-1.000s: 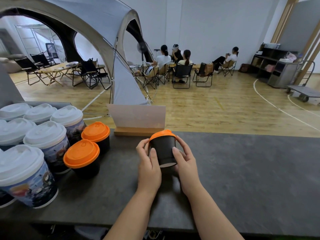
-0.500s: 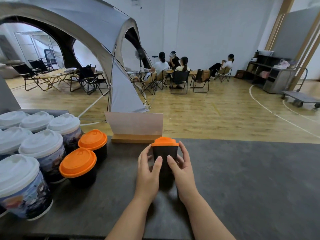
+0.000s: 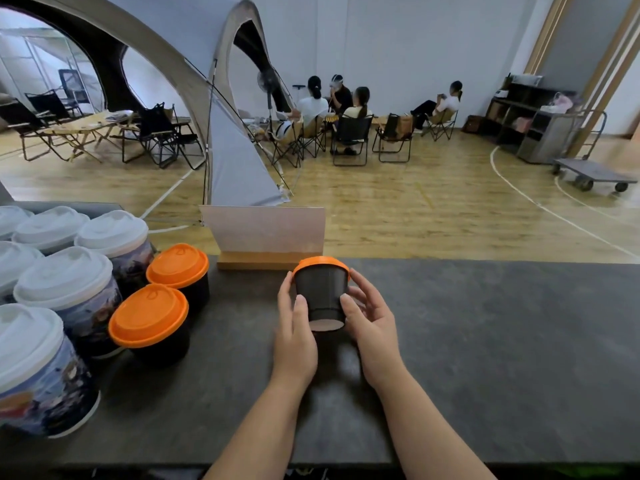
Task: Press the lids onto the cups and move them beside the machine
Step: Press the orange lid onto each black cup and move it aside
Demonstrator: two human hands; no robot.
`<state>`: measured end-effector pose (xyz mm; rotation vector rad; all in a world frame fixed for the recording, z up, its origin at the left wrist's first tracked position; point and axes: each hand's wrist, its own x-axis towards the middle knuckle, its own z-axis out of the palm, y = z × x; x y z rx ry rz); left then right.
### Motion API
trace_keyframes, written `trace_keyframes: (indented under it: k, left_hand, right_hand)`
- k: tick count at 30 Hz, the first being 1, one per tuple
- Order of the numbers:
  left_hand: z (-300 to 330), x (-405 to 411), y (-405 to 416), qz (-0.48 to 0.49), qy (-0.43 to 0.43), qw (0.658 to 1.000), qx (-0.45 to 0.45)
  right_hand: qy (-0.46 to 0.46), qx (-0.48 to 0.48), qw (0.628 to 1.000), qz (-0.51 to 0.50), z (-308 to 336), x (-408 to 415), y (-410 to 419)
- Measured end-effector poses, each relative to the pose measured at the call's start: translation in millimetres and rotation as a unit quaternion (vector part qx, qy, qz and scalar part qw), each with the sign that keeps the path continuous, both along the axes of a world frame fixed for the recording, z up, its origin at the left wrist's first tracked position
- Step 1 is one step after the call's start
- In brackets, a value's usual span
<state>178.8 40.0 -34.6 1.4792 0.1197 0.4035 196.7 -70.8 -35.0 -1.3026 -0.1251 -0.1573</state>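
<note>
A small black cup with an orange lid is lifted off the dark counter and tilted away from me, its pale bottom showing. My left hand and my right hand hold it from both sides, fingers curled round its wall. Two more black cups with orange lids stand to the left. Several taller printed cups with white lids are grouped at the far left.
A pale sign board on a wooden base stands at the counter's far edge behind the held cup. Beyond are a wooden floor, a grey tent, folding chairs and seated people. The counter stretches to the right.
The cup stood upright on the counter half a second ago; now both hands have raised and tilted it, showing its bottom. The view has shifted slightly.
</note>
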Motion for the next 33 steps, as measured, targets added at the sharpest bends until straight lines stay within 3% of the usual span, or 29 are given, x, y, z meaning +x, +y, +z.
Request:
trace_keyframes:
  k: [3,9,13,16,19,25,33]
  left_hand:
    - [-0.3,0.5,-0.8,-0.012,-0.001,1.000,0.014]
    - [-10.3,0.9,-0.9,-0.028,-0.046,0.989,0.138]
    - [-1.2,-10.4,-8.9,-0.105,-0.093,0.989,0.046]
    - [11.5,-20.5,-20.7,-0.133,-0.067,0.988,-0.049]
    - [27.0,-33.1,-45.0,-0.110,-0.053,0.987,-0.107]
    - [34.0,-68.4,-172.8,-0.176,-0.060,0.981,-0.061]
    - [23.8,-130.7,-407.7,-0.294,-0.071,0.952,-0.041]
  right_hand:
    - [0.008,0.003,1.000,0.002,0.3,2.2,-1.9]
    - [0.010,-0.016,1.000,0.009,2.7,6.2,-1.4]
    - [0.001,-0.072,0.996,-0.048,6.2,-5.7,-1.9]
    - [-0.052,-0.194,0.973,-0.116,16.6,-16.8,-17.4]
    - [-0.066,-0.133,0.984,-0.096,30.8,-36.1,-53.9]
    - [-0.017,-0.042,0.989,-0.140,39.9,-92.2,-185.0]
    - [0.007,-0.033,0.967,-0.252,32.3,-177.0,-407.8]
